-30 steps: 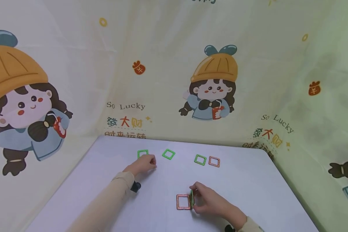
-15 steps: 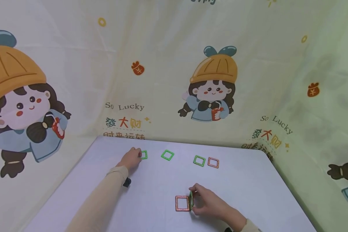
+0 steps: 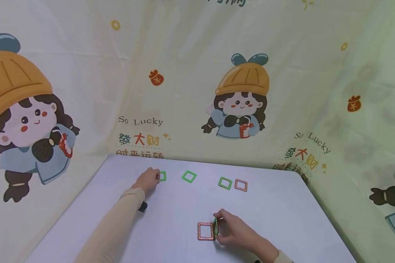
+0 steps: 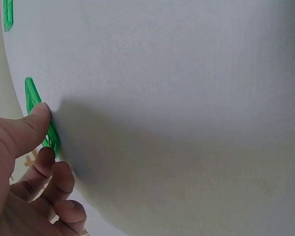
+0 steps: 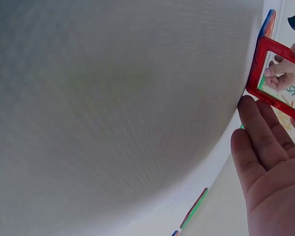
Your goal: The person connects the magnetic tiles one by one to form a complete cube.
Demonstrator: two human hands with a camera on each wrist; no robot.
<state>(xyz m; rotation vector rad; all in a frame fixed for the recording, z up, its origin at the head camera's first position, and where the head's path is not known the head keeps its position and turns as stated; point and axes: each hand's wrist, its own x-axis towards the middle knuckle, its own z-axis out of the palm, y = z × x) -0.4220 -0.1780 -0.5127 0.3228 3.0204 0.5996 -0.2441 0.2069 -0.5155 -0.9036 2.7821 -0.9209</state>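
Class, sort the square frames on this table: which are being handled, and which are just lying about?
In hand: green frame pinched by left hand; upright green frame held by right hand against flat red frame.
Lying about: middle green frame, green-and-red pair.

The left hand (image 4: 24,167) filled the lower left corner; its thumb tip pressed against a green square frame (image 4: 37,110) lying at the edge of the white table (image 4: 187,108), the other fingers curled beneath; a second green piece (image 4: 8,14) showed at the top left corner, well apart from the first.
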